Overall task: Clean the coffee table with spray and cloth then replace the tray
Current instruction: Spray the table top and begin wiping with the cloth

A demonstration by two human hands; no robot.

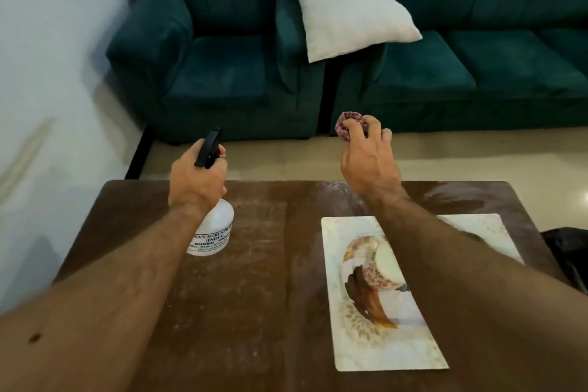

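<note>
A: Head view, surface?
B: Brown table (254, 280) is showing pale dusty smears. Tray (375, 328) is lying flat on its right half. Green sofa (413, 73) and white pillow (343, 3) are sitting beyond.
A: Hands?
B: Left hand (197, 178) is gripping the spray bottle (213, 229) by its neck, above the table. Right hand (369, 159) is clutching a balled cloth (346, 124); its forearm is crossing over the tray.

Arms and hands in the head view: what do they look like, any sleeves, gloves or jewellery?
Both forearms are bare to the frame edge, with no sleeves showing. The left hand and right hand wear no gloves; no rings, watch or bands are visible. The left forearm has a small dark mark near the frame's lower left.
</note>
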